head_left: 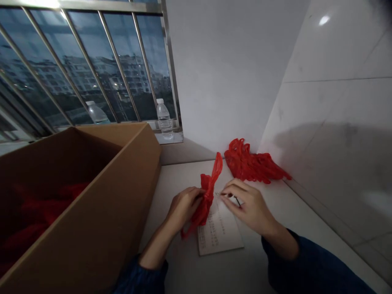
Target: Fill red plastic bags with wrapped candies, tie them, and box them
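Note:
My left hand (186, 202) is closed on a red plastic bag (208, 194), thumb and fingers pinching its gathered middle. One loop of the bag sticks up and another part hangs down to the left. Just right of it, my right hand (245, 201) has its thumb and fingertips drawn together. A thin dark strip shows between its fingers, and what exactly the fingertips hold is too small to make out. Beneath both hands lies a pale flat board or booklet (226, 237) with rows of small marks; the bag and hands cover its upper part.
A heap of red bags (252, 163) lies against the wall at the back of the white table (180, 173). On the left stands a tall open cardboard box (122, 192) with red material (45, 208) inside. A clear bottle (165, 120) and a second bottle (97, 113) stand by the barred window.

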Motion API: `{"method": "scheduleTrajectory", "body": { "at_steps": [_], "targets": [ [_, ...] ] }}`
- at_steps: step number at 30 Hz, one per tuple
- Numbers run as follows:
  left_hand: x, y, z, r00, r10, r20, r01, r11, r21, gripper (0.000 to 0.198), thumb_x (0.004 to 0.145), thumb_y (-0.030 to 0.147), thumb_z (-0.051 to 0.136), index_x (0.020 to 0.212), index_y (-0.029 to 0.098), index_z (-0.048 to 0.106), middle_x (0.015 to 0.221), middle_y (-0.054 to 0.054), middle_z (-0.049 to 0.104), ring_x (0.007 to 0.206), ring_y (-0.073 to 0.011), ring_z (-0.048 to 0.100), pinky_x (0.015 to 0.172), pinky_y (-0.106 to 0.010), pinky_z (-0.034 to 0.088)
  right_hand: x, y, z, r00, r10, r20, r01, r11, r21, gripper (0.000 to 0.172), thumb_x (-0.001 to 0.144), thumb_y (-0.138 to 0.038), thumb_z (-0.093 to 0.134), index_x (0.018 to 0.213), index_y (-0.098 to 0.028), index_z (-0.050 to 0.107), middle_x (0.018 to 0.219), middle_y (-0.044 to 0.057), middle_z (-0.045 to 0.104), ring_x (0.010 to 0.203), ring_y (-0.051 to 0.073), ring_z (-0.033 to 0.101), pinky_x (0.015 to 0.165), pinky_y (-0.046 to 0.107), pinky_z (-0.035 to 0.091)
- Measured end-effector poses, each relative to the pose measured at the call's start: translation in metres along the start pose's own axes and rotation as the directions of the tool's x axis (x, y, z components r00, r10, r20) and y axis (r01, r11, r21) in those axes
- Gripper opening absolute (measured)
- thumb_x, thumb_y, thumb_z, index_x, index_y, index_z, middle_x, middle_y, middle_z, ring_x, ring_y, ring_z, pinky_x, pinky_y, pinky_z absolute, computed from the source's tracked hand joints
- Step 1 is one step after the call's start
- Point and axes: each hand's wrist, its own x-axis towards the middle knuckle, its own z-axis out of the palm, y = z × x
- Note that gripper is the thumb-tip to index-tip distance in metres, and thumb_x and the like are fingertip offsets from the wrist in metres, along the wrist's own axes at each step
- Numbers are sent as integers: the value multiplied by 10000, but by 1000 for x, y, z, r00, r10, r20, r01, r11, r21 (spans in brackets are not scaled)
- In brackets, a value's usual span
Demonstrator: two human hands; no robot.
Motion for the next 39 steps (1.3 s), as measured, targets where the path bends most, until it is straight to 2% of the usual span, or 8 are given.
{"method": "scheduleTrajectory", "body": {
  "at_steps": [2,6,14,19,23,27,34,39],
  "targets": [
    [0,5,-1,998,60,-16,-60,998,-3,259,920,143,535,1078,256,706,1009,-22,725,947,-175,664,800,-254,481,-1,-6,15,990,40,135,-29,996,-84,153,920,-316,636,1044,-226,636,1011,36,672,854,184,659,720,294,497],
    [-2,13,-3,994,103,-21,-103,995,-4,291,937,141,507,1107,268,706,1005,-19,730,959,-175,665,812,-260,484,-1,3,33,967,157,203,-131,982,-134,65,895,-159,626,907,-217,598,899,0,675,760,160,646,668,263,451],
    [-3,-6,-19,987,-150,-54,153,987,55,334,909,160,520,1173,303,666,985,26,750,919,-165,683,752,-252,461,-5,33,0,933,264,244,-242,963,-119,153,796,-83,604,751,-217,544,760,-30,657,711,142,612,647,242,383],
    [-3,-15,-23,970,-244,19,236,952,196,317,908,167,528,1154,301,676,949,11,753,881,-190,690,697,-267,448,-10,38,-3,872,295,390,-253,955,-156,168,752,-54,591,716,-209,535,690,-50,642,653,123,583,602,238,320],
    [-6,-2,-17,996,-82,-35,87,974,208,297,931,184,530,1184,276,656,1159,-34,685,1070,-202,639,859,-296,480,-12,37,3,843,272,464,-216,961,-172,147,776,-71,598,740,-207,554,750,-43,653,675,118,577,595,240,298],
    [-5,12,1,990,117,73,-127,979,159,341,906,149,562,1201,304,632,1251,-10,624,1055,-170,629,863,-263,495,-11,36,2,845,260,466,-197,964,-181,126,780,-95,633,790,-214,593,828,-29,668,698,124,594,601,240,318],
    [2,11,25,991,118,69,-131,961,243,153,905,112,542,968,192,656,954,-52,681,893,-195,646,782,-279,492,-8,26,14,877,292,381,-228,952,-204,194,882,-419,662,937,-236,631,825,-1,722,738,181,655,596,261,345],
    [-1,13,13,995,96,13,-97,985,140,132,909,145,552,869,212,658,916,-22,704,828,-158,652,708,-233,450,-2,27,17,875,223,430,-207,975,-84,100,919,-291,607,851,-237,657,746,-37,691,668,131,615,583,238,332]
  ]
}}
